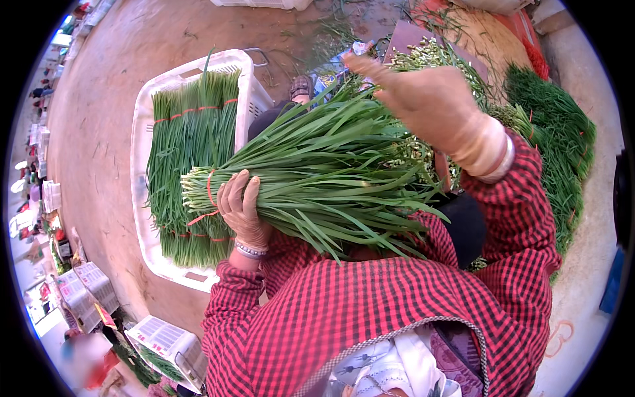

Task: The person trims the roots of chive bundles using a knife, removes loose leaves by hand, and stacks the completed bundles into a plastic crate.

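My left hand grips a bunch of garlic chives near its cut stem ends, beside the red tie around it. The long green leaves fan out to the right across my lap. Above the leaf tips is my right hand, gloved and blurred, with its fingers stretched toward the upper left. Nothing shows in its grip. Left of me stands a white plastic crate, holding several tied bunches of chives packed in two rows. The held bunch's stem end overlaps the crate's contents in view.
Cut stem pieces lie heaped beyond my right hand, by a brown board. More tied chives are piled on the floor at the right. At lower left are other white crates and a blurred person.
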A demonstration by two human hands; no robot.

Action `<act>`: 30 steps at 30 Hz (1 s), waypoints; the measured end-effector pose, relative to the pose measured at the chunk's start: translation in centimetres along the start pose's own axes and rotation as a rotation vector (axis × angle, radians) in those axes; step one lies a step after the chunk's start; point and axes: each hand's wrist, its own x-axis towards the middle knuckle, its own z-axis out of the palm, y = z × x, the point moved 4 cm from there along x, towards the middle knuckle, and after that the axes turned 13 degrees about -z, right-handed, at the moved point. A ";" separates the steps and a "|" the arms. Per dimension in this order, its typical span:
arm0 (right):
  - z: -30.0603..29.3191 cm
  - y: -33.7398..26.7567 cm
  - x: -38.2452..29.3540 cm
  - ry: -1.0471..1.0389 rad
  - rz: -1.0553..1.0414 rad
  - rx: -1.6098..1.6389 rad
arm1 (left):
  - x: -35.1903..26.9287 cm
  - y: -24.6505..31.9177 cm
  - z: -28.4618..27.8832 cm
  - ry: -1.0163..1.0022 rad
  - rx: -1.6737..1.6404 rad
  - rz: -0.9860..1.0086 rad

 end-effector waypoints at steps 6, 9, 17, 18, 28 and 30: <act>4.0 -0.6 3.1 -0.027 -0.262 0.007 | -0.4 -0.4 -0.3 0.014 -0.001 -0.008; 4.2 0.4 1.8 0.206 -0.262 0.243 | -0.2 -0.3 -0.2 0.006 -0.011 -0.016; 2.2 6.6 -4.0 0.155 0.305 0.241 | -0.3 0.0 -0.3 0.031 -0.002 -0.005; 1.9 5.8 -4.6 0.170 0.304 0.480 | -0.4 -0.1 -0.2 0.038 -0.002 -0.003; 5.9 -0.4 -5.3 0.040 0.239 0.791 | -0.3 -0.4 0.0 0.027 0.010 0.007; 6.9 -0.9 -5.4 0.113 0.276 0.988 | -0.2 -0.2 0.1 0.030 0.006 0.007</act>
